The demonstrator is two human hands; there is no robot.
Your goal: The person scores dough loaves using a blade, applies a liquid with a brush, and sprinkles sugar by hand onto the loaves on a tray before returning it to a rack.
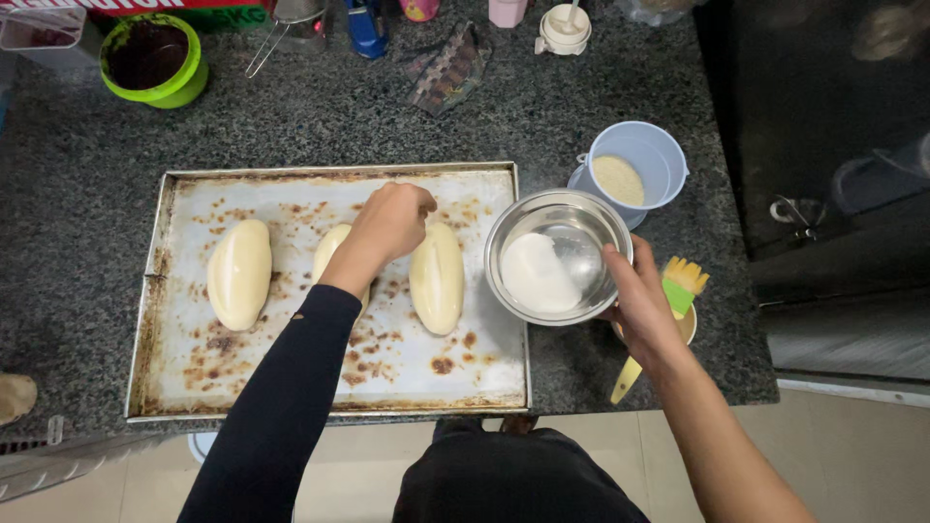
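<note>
Pinched fingertips of the left hand (392, 221) hover over pale, glossy oblong dough loaves (437, 277), while the right hand (637, 302) clasps a steel bowl of white powder (557, 256).

- Our left hand (392, 221) hovers with fingertips pinched above the baking tray (184, 368), between the middle dough loaf (329, 254) and the right dough loaf (437, 277).
- At the hand's nine o'clock lies the left dough loaf (239, 273).
- Our right hand (641, 305) grips the steel bowl (572, 228) of white powder (536, 273) at its four o'clock rim.
- At the bowl's one o'clock stands a blue cup (649, 155) of grains.
- A pastry brush (678, 291) lies beside our right hand.
</note>
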